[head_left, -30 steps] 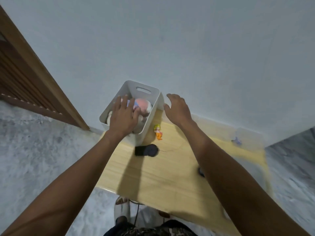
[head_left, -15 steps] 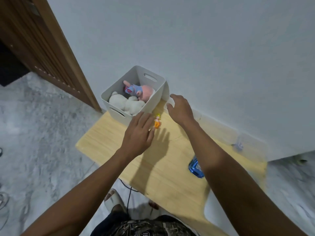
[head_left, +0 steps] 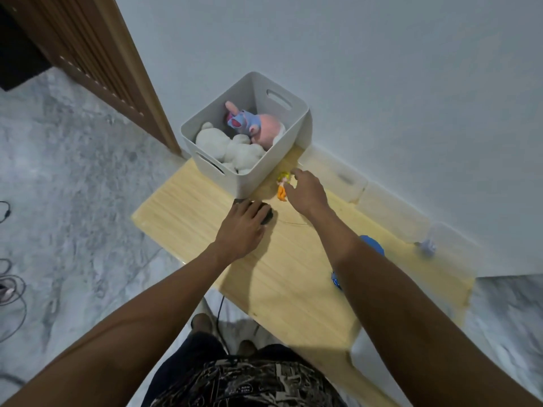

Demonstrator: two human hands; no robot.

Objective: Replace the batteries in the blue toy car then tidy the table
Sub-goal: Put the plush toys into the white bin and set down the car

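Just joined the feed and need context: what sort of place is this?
Probably a room in a home, perhaps a play corner: a low wooden table against a plain wall, a white bin holding plush toys, a small figurine, marble-look floor and a wooden door.

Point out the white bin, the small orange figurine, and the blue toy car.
white bin (head_left: 249,183): head view, near side wall.
orange figurine (head_left: 282,189): head view, its body.
blue toy car (head_left: 373,245): head view, visible top behind the right forearm.
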